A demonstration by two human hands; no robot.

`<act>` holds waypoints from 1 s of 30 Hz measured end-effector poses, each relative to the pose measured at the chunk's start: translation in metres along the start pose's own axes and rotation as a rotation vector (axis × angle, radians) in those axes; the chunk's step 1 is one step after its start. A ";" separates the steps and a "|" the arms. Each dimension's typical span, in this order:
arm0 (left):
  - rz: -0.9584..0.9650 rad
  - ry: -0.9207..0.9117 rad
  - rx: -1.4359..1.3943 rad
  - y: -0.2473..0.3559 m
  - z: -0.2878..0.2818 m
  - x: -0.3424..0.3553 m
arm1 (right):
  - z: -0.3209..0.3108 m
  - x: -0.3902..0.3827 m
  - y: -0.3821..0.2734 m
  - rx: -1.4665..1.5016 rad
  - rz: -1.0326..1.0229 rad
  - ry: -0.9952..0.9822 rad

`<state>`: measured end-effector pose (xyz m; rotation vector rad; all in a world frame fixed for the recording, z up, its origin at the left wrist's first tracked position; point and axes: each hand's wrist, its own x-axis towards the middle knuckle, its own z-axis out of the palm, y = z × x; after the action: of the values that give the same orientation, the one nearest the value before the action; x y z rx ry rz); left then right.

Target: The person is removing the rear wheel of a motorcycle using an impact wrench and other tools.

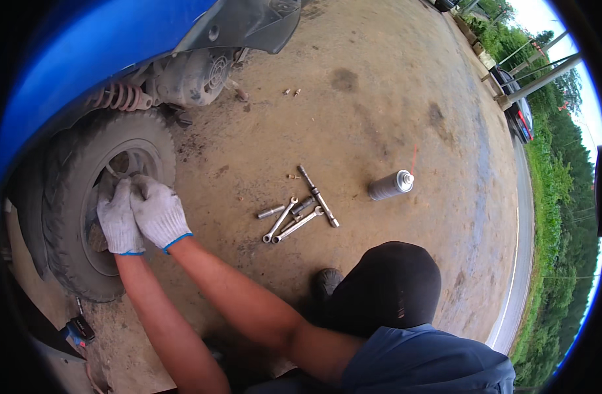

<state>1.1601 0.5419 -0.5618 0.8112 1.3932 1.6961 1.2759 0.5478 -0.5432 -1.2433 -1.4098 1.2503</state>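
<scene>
Both my hands wear white knit gloves with blue cuffs and meet at the wheel of a blue scooter (78, 62). My left hand (119, 217) reaches inside the rim, its fingers curled and mostly hidden. Pressed against it, my right hand (158, 209) is closed, with its fingertips near the hub. What they grip is hidden behind the gloves. A thin, pale curved piece (112, 172) shows just above the fingers. Around them lies the dusty black tire (78, 262) on its metal rim (158, 152).
On the concrete to the right lie combination wrenches (300, 224), a T-shaped socket wrench (319, 197) and a socket (270, 212). A spray can (391, 185) with a red straw stands farther right. A cordless power tool (80, 330) rests at lower left. Small brass-coloured fittings (292, 92) lie beyond.
</scene>
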 end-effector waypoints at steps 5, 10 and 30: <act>0.019 0.047 0.050 0.037 0.004 -0.013 | 0.011 -0.009 -0.019 0.017 -0.037 0.012; 0.049 0.009 0.053 0.031 -0.008 -0.011 | 0.018 -0.011 -0.014 0.047 -0.027 0.012; 0.063 0.004 0.020 0.033 -0.004 -0.013 | 0.016 -0.011 -0.018 -0.004 -0.007 -0.003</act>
<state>1.1575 0.5260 -0.5298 0.8712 1.4031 1.7351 1.2594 0.5345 -0.5276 -1.2391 -1.4187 1.2453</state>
